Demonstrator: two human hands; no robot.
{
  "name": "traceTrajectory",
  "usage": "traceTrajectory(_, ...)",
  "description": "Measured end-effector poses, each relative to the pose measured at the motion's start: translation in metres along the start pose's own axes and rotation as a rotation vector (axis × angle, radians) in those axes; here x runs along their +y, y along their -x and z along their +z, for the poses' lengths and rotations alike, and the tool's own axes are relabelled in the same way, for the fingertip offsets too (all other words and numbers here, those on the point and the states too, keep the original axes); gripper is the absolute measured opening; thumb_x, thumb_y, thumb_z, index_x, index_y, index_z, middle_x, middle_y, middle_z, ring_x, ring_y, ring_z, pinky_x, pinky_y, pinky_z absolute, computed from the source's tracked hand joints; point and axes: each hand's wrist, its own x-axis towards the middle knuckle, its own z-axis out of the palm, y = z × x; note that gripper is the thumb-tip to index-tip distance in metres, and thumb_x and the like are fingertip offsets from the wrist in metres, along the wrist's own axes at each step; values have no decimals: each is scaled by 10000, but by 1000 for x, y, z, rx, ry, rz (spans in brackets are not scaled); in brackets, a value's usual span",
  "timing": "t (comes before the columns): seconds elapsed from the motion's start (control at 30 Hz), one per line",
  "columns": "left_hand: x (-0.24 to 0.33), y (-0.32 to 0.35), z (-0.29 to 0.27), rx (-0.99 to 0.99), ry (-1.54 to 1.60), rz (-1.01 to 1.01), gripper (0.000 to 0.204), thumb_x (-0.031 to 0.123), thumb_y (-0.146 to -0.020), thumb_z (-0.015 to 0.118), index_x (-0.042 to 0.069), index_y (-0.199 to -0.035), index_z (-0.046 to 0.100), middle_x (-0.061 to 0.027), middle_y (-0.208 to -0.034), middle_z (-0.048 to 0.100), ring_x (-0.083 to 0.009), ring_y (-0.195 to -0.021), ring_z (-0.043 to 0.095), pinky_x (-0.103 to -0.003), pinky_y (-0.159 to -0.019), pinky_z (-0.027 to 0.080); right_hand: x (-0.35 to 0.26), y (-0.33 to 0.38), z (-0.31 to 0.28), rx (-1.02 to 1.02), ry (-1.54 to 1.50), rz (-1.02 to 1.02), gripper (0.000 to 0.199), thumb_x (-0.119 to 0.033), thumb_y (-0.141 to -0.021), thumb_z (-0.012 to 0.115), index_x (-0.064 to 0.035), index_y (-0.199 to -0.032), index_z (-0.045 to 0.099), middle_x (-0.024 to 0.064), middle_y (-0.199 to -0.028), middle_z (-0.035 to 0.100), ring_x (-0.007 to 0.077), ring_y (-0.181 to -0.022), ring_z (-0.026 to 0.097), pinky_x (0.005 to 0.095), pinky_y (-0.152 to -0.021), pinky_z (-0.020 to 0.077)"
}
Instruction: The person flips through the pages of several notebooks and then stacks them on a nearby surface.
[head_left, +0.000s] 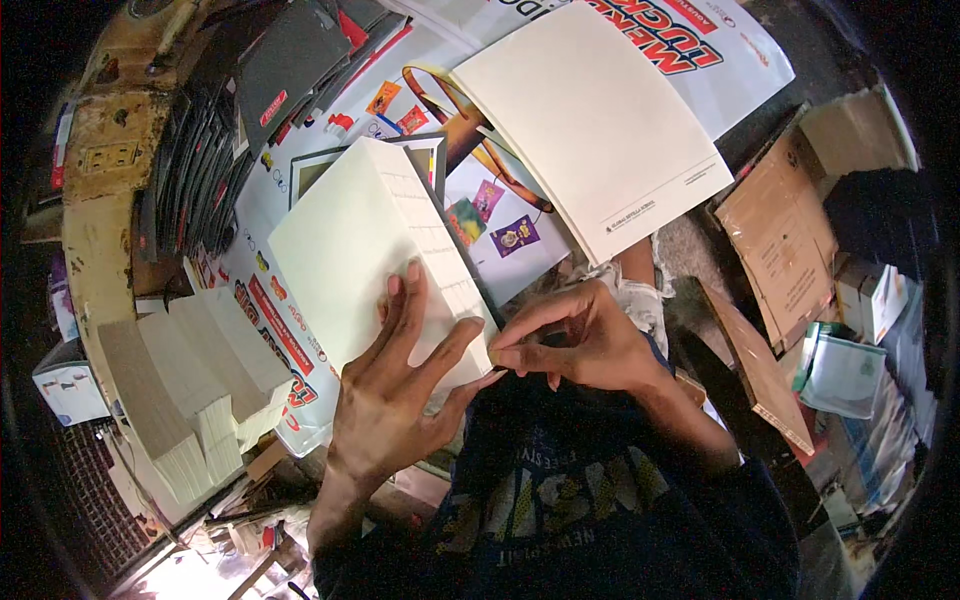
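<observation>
Dark printed shirt (560,500) fills the near edge, both forearms coming up out of it. Left hand (400,390) lies flat on a thick cream paper block (355,240), fingers (405,300) spread apart over its near right corner, thumb along the near edge. Right hand (585,340) sits just right of that corner, fingers together, thumb and forefinger pinched at the block's corner edge; can't tell what is between them. Block sits centre-left, tilted, stacked page edges showing along its right side, resting on a printed poster sheet (480,200) with a dark frame edge (425,150) poking out behind it. Far right of the block: large cream cover sheet (600,120), lying on the same printed spread, apart from the block. Left near: stepped stacks of cream paper (190,390). Far left: row of dark folders (230,130) leaning together. Right: brown cardboard pieces (780,240) and a wooden board (755,370), further right a clear plastic pouch (840,375).
</observation>
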Motion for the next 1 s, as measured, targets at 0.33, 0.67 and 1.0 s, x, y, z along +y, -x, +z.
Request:
traceTrajectory(0.33,-1,1,0,-10,-10,17,560,185,-747,791,131,-1283,634,-367,-1510,291,-523,-1371,362,-532,-1077,414,-5,-1,-1,-4,-16,28,130,-67,-848,741,-43,-972,769,49,-821,718,93,-641,634,230,-517,510)
traceTrajectory(0.67,-10,0,-5,-102,-187,138,598,284,-799,767,137,-1344,574,-363,-1511,285,-535,-1356,381,-503,-894,557,-14,-2,13,166,226,-101,95,-68,-763,773,-25,-838,732,53,-790,728,99,-722,664,259,-681,533)
traceTrajectory(1.0,-15,7,2,-79,-436,277,651,357,-861,738,71,-1400,509,-302,-1517,331,-510,-1323,440,-436,-833,595,-3,-5,16,197,272,-277,127,-53,-747,776,-22,-850,709,66,-777,712,120,-719,676,271,-656,538)
